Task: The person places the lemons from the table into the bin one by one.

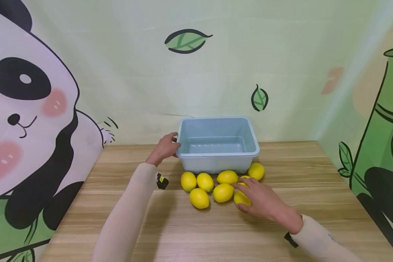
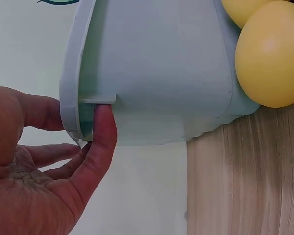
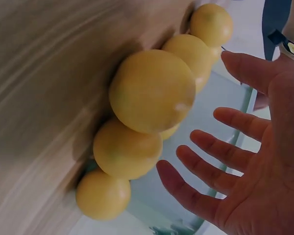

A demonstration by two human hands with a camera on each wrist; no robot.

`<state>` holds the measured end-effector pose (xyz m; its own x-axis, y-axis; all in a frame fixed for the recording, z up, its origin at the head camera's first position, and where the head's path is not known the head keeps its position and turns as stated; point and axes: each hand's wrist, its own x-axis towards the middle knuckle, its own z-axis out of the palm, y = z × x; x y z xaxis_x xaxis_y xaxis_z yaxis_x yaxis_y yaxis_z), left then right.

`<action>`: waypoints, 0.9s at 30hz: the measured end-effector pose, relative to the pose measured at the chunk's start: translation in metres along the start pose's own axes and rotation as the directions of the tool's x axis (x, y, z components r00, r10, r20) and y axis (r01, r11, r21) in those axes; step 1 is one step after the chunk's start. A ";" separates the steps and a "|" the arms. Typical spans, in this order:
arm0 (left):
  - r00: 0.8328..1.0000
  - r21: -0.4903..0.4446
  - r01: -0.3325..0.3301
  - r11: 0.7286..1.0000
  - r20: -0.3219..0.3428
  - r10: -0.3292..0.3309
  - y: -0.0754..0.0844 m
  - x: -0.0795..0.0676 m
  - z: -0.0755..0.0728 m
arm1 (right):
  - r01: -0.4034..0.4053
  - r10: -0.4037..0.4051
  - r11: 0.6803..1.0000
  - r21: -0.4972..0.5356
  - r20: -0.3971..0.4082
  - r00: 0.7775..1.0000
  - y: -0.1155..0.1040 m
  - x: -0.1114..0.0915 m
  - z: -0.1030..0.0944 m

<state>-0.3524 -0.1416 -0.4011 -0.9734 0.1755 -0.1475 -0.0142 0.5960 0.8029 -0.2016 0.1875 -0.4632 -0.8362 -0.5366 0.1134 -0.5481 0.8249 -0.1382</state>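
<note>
A light blue plastic basin (image 1: 217, 163) stands upright at the back of the table, its inside bare. My left hand (image 1: 165, 147) grips its left rim; in the left wrist view, thumb and fingers (image 2: 104, 132) pinch the lip from both sides. Several yellow lemons lie along the basin's front, among them a front-left lemon (image 1: 199, 198) and one at the right corner (image 1: 256, 171). Over the right-hand lemons hovers my right hand (image 1: 263, 198), partly hiding a lemon (image 1: 241, 198). In the right wrist view its fingers (image 3: 225, 149) are spread, apart from the nearest lemon (image 3: 152, 90).
The wood-grain table (image 1: 196, 233) stretches in front of the lemons and to both sides. Right behind the basin hangs a pale green backdrop (image 1: 216, 72) printed with a panda, leaves and bamboo. Both forearms wear light sleeves with dark wrist straps.
</note>
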 end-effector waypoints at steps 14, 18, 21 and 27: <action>1.000 -0.064 0.024 0.998 -0.015 -0.025 -0.002 0.005 -0.001 | -0.011 0.011 1.000 0.027 0.014 1.000 -0.008 -0.002 0.021; 0.999 -0.078 0.033 0.996 -0.018 -0.035 -0.001 0.003 -0.001 | -0.003 0.003 0.999 0.036 0.021 1.000 -0.008 -0.003 0.025; 0.999 -0.079 0.035 0.996 -0.021 -0.037 0.001 0.001 -0.001 | 0.003 -0.005 0.998 0.061 0.042 0.999 -0.009 -0.003 0.028; 0.999 -0.083 0.039 0.996 -0.025 -0.042 0.001 0.001 -0.001 | 0.029 -0.035 0.997 0.078 0.081 0.996 -0.009 -0.001 0.035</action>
<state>-0.3537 -0.1416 -0.3999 -0.9774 0.1308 -0.1661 -0.0714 0.5354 0.8416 -0.1963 0.1741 -0.4965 -0.8152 -0.5779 0.0379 -0.5718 0.7928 -0.2111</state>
